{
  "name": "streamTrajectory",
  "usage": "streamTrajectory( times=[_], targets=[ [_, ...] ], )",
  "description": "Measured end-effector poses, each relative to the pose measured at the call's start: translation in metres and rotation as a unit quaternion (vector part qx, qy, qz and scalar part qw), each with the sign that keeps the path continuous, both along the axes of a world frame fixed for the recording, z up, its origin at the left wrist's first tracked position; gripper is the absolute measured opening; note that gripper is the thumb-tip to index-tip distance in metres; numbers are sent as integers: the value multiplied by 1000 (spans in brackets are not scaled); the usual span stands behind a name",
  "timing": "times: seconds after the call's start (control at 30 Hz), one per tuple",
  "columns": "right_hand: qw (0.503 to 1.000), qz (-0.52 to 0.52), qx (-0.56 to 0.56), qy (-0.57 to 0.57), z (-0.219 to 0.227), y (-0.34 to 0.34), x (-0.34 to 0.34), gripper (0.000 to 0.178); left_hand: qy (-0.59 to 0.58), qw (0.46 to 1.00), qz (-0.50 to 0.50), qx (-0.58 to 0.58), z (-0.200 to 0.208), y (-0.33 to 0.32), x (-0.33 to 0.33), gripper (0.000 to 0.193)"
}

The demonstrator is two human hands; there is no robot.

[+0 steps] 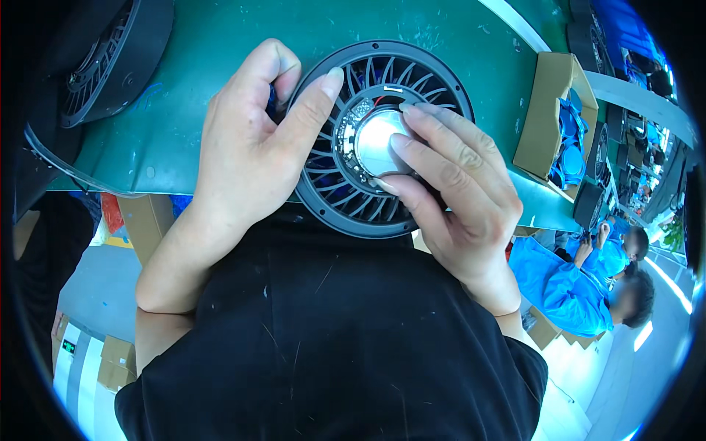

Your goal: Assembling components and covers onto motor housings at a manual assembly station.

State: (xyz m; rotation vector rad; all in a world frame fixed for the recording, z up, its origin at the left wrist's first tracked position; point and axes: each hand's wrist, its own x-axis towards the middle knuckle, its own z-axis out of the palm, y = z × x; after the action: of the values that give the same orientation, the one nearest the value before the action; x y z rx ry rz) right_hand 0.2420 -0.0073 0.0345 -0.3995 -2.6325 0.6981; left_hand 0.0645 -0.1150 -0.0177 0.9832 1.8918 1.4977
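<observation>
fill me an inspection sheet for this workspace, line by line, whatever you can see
Surface: green tabletop, marked with pale specks and scuffs
Job's things: black spoked wheel with a shiny silver disc at its hub
Clutter: another dark wheel-like part at left; open cardboard box of blue pieces at right
Hands: left hand holds the wheel's left rim, thumb on top; right hand touches the disc with fingers and thumb, grip unclear
Cables: short red wire by the disc's upper edge
Surroundings: people in blue at right; cardboard boxes at lower left
</observation>
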Motion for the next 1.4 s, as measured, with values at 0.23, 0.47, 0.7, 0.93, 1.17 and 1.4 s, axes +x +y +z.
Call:
streamTrajectory(
  times=[0.23,0.47,0.7,0.93,1.17,1.4],
  targets=[
    [997,35,-68,1,-2,16,-2,31,40,998,-44,15,0,1,-6,36],
    [999,11,-28,12,-4,9,0,36,31,999,-41,-3,4,-1,-6,34],
    [996,-76,38,-37,14,-6,1,53,39,999,-29,-1,6,-5,-1,32],
    [996,-85,-7,-36,0,-3,2,57,10,999,-46,-25,11,-8,1,28],
    [995,-50,-72,-49,3,7,-3,56,21,995,-85,-41,13,-8,-7,29],
    [993,-24,-102,-56,7,22,-13,56,37,992,-102,-67,16,-2,-15,28]
  ],
)
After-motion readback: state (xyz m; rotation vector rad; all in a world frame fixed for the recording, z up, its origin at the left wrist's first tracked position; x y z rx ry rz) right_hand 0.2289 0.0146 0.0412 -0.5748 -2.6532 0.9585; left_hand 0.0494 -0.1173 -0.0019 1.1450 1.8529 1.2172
